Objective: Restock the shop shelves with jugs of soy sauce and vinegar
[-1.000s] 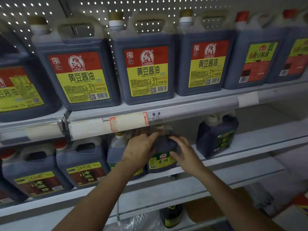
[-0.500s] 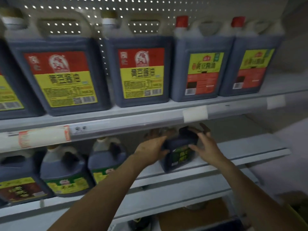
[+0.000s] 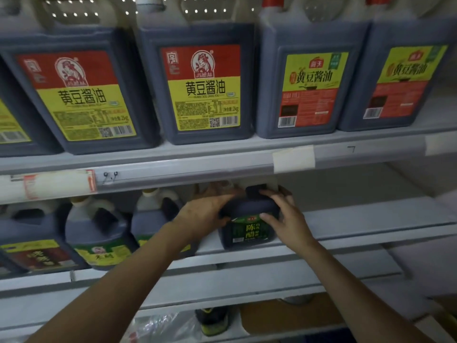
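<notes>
1. Dark vinegar jug (image 3: 248, 225) with a green label stands upright on the middle shelf (image 3: 371, 219), near its front edge, handle and cap partly hidden behind the shelf rail above.
2. Left hand (image 3: 202, 214): grip wrapped around the jug's left shoulder, fingers reaching over the top.
3. Right hand (image 3: 289, 219): grip on the jug's right side, fingers curled over the top by the handle, thumb pressed against the upper edge of the label.
4. Left of that jug, same shelf: two rounder jugs with pale caps (image 3: 99, 233), one just beside the left wrist; further left, a jug with a brown-and-yellow label (image 3: 34, 253), blurred.
5. Right of the held jug the shelf runs bare to the wall.
6. Upper shelf (image 3: 222, 157): big soy sauce jugs in a row, two with red-and-yellow labels (image 3: 202, 87), two with green-and-red labels (image 3: 311, 87), touching side to side.
7. Price strip carries a white tag (image 3: 293, 158) and a rolled paper tag (image 3: 52, 184).
8. Lowest level: a dark bottle (image 3: 212, 320) beside clear plastic wrap (image 3: 158, 328).
</notes>
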A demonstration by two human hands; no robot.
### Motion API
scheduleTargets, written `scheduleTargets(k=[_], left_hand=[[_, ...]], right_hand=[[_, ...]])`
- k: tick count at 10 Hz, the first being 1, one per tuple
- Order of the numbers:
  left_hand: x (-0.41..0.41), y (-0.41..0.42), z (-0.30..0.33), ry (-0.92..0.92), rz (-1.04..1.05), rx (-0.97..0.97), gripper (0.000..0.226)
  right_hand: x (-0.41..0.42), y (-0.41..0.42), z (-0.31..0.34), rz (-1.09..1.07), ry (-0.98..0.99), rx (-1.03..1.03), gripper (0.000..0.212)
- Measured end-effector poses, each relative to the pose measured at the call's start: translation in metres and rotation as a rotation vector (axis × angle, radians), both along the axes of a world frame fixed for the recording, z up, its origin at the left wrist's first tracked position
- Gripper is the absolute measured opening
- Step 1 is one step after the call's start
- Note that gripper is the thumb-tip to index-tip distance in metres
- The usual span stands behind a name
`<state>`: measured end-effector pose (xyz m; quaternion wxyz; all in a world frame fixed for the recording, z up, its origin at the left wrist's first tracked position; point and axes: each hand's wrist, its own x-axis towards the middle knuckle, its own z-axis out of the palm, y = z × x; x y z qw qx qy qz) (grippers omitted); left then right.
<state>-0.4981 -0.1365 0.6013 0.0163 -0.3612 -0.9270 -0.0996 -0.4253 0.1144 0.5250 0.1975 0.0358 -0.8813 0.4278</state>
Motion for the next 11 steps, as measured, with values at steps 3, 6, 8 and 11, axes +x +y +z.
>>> scheduleTargets(k=[3, 6, 8, 11], left_hand=[[-0.007, -0.061, 0.005, 0.076, -0.030, -0.011, 0.075], [-0.009, -0.071, -0.002, 0.150, -0.049, -0.031, 0.074], [-0.012, -0.072, -0.007, 0.129, -0.038, -0.040, 0.076], [0.031, -0.134, 0.005, 0.415, -0.196, 0.161, 0.053]], right_hand=[[-0.006, -0.065, -0.004, -0.005, -0.008, 0.058, 0.056], [-0.003, -0.081, -0.004, -0.064, -0.032, 0.054, 0.054], [-0.002, -0.083, -0.006, -0.067, -0.025, 0.000, 0.054], [0.033, -0.107, 0.014, -0.136, -0.110, -0.105, 0.072]])
